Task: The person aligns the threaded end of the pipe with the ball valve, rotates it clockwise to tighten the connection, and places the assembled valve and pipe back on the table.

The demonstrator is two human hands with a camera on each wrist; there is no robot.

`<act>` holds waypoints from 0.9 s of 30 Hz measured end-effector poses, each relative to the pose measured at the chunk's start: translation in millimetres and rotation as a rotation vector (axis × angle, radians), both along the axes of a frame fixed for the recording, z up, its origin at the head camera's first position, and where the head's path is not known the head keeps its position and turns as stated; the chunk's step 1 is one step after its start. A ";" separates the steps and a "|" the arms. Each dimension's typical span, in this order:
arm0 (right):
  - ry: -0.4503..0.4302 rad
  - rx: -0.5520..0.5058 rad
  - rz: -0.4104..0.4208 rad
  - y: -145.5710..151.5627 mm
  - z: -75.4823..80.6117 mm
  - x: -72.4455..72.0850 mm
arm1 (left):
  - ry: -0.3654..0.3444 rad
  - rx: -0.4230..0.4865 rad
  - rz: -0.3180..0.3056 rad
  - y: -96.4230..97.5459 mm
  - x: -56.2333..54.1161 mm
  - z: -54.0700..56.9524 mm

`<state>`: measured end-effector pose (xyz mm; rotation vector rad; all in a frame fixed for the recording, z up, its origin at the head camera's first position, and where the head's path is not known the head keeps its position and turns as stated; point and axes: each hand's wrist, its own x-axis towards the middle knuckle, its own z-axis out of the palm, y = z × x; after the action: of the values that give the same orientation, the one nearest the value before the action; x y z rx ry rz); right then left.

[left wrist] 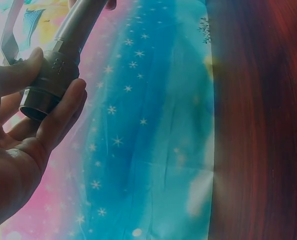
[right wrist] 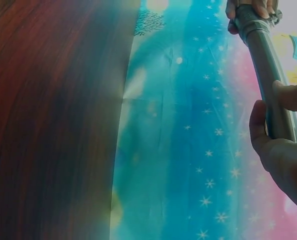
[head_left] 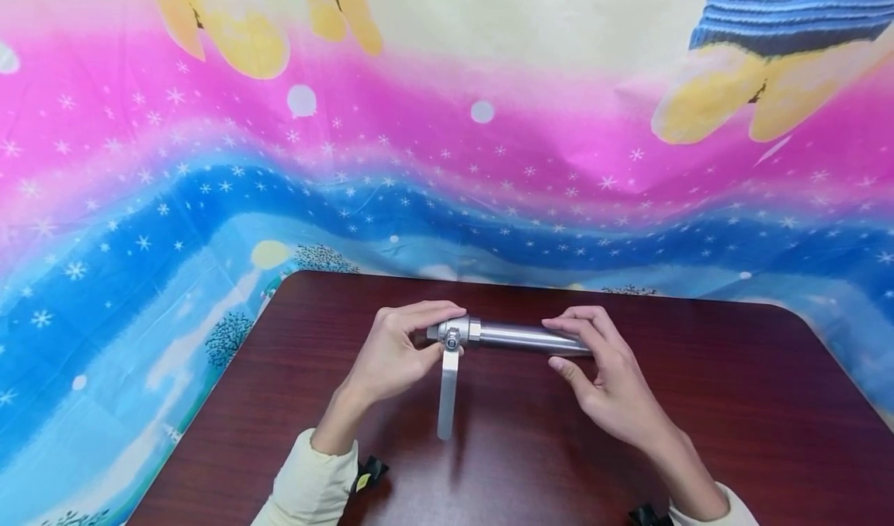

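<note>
A metal ball valve (head_left: 454,329) with a long flat lever handle (head_left: 448,394) is joined at its right side to a smooth steel pipe (head_left: 513,337). My left hand (head_left: 394,353) grips the valve body, fingers over the far side and thumb on the near side. The lever points toward me, below the valve. My right hand (head_left: 615,378) holds the pipe near its right end, which the fingers partly hide. In the left wrist view the valve's open threaded end (left wrist: 34,104) shows between thumb and fingers. The right wrist view shows thumb and fingers around the pipe (right wrist: 269,85).
The valve and pipe are held over a dark red-brown wooden table (head_left: 279,433). Behind its far edge hangs a printed cloth (head_left: 447,161) with snowflakes on pink and blue. Black straps (head_left: 372,473) sit at both sleeve cuffs.
</note>
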<state>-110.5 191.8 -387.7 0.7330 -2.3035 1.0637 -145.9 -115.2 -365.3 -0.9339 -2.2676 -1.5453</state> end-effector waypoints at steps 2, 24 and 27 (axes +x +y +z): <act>0.005 0.000 -0.011 -0.9 -0.3 -0.1 | -0.001 -0.004 0.005 0.1 -0.3 -0.6; -0.001 -0.062 -0.035 -0.4 -2.1 -3.2 | 0.023 -0.051 0.052 0.0 -1.4 0.6; -0.009 -0.049 -0.035 0.4 -1.8 -2.7 | 0.018 -0.049 0.047 0.1 -0.8 0.3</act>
<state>-113.2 192.2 -389.5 0.6684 -2.2809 1.1051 -146.7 -115.0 -365.0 -0.8968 -2.3078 -1.4620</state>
